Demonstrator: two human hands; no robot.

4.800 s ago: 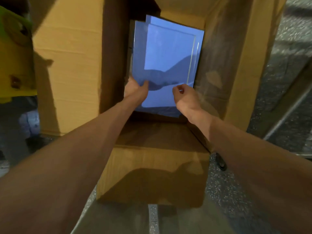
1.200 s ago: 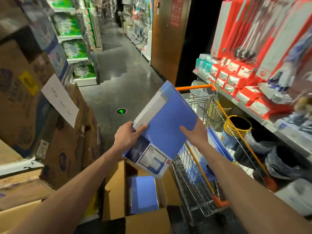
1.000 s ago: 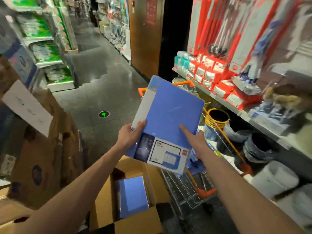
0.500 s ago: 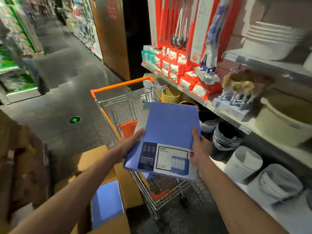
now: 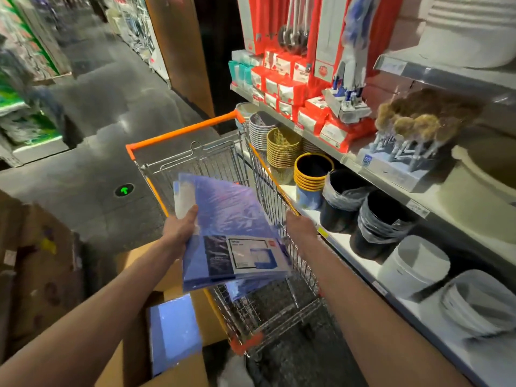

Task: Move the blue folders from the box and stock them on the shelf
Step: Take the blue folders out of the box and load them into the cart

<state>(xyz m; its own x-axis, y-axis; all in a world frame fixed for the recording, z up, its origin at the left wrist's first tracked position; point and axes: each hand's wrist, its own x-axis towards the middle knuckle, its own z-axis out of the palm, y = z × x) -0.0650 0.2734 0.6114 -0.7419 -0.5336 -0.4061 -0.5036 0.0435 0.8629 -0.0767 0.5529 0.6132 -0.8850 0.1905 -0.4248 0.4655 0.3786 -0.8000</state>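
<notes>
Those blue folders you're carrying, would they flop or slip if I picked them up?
Probably stiff: the blue folders look flat though the left hand grips only one edge. Possibly slippery: their wrap looks glossy. Likely light for their size: they are held well out from the body.

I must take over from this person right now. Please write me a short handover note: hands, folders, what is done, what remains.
Left hand: grips the left edge of a stack of blue folders, thumb on top.
Right hand: at the stack's right edge; fingers hidden, so grip unclear.
The stack is held tilted above the shopping cart, beside the shelf.
In the open box lie more folders.
Done: one stack out of the box.
Left: place it on the shelf, where no blue folders show, then empty the box.
</notes>
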